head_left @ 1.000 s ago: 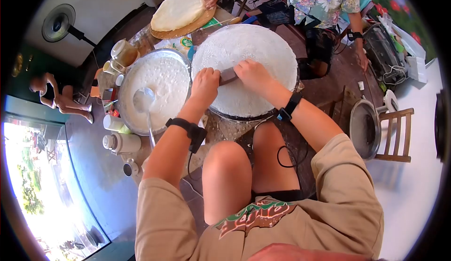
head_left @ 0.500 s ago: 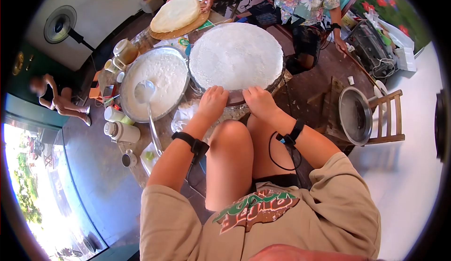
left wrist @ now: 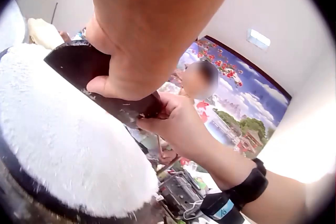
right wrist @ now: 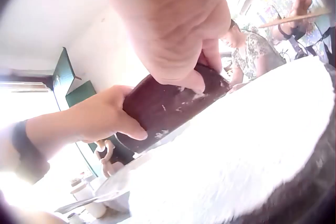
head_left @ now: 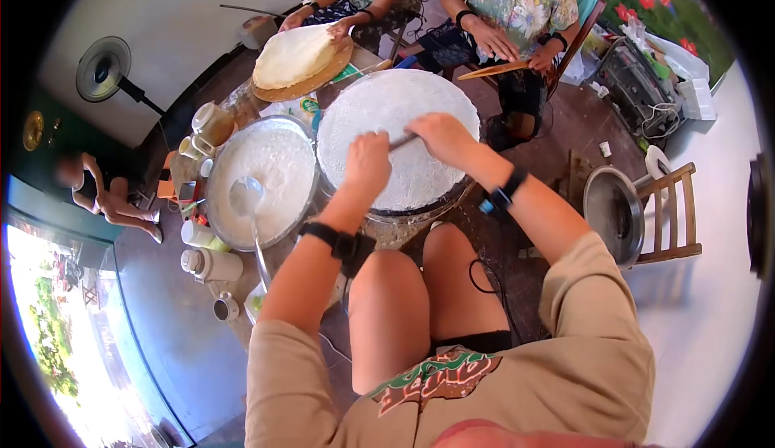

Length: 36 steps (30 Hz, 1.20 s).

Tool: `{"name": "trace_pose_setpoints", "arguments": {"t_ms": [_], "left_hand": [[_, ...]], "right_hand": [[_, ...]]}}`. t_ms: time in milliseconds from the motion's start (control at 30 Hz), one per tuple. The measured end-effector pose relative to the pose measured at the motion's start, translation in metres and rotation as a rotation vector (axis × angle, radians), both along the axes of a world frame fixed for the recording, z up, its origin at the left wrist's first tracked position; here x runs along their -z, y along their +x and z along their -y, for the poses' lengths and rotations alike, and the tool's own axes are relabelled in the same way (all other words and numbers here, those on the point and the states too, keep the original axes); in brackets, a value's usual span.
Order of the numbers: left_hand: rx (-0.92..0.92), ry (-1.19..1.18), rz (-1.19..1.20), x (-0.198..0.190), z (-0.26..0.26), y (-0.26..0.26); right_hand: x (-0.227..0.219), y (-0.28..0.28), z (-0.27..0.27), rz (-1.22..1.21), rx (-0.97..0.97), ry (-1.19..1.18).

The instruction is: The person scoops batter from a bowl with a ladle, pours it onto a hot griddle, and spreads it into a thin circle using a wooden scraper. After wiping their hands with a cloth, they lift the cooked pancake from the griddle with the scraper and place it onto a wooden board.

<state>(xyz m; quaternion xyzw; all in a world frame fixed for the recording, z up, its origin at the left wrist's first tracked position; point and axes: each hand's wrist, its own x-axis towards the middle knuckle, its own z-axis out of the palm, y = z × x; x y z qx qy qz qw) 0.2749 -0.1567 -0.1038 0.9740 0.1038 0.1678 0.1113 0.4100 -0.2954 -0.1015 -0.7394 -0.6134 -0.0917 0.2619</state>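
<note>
Both of my hands hold one dark brown scraper [head_left: 401, 141], a broad, slightly curved plate with white smears on its face in the right wrist view. My left hand [head_left: 369, 164] grips its left end and my right hand [head_left: 442, 137] its right end, thumbs on the near face. The scraper's lower edge is right at the white batter layer [head_left: 387, 182], which covers a round, dark-rimmed griddle [head_left: 420, 212]. Left of the griddle stands a wide metal basin [head_left: 211, 214] of white batter, with a ladle [head_left: 246, 195] lying in it.
Across from me, one person handles a pale round flatbread [head_left: 295, 59] on a woven tray [head_left: 339, 73]; another holds a flat wooden stick [head_left: 494, 70]. Jars [head_left: 212, 123], a thermos [head_left: 211, 265] and a mug [head_left: 226, 307] line the left side. A metal bowl [head_left: 593, 222] sits by a wooden chair [head_left: 674, 214].
My hands and the scraper came from mid-griddle to its near edge, then moved back over the batter, now angled with the right end higher. The seated person opposite has raised the stick across the lap.
</note>
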Motion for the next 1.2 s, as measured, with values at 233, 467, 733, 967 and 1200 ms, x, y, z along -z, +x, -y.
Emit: {"name": "trace_pose_setpoints", "arguments": {"t_ms": [233,467,733,967,1200], "left_hand": [[-0.104,0.071,-0.016,0.026,-0.057,0.071],[0.054,0.025,0.116,0.040,-0.045,0.063],[0.224,-0.040,0.115,0.034,-0.023,0.004],[0.315,-0.086,0.086,0.037,-0.008,-0.062],[0.262,-0.038,-0.135,0.018,0.003,-0.110]], "right_hand": [[0.034,0.073,-0.068,0.019,0.017,0.009],[0.042,0.048,-0.036,0.049,0.122,-0.053],[0.047,-0.036,0.007,0.106,0.247,-0.046],[0.047,-0.112,0.031,0.138,0.256,-0.085],[0.026,-0.149,0.027,0.049,0.194,-0.123]]}}
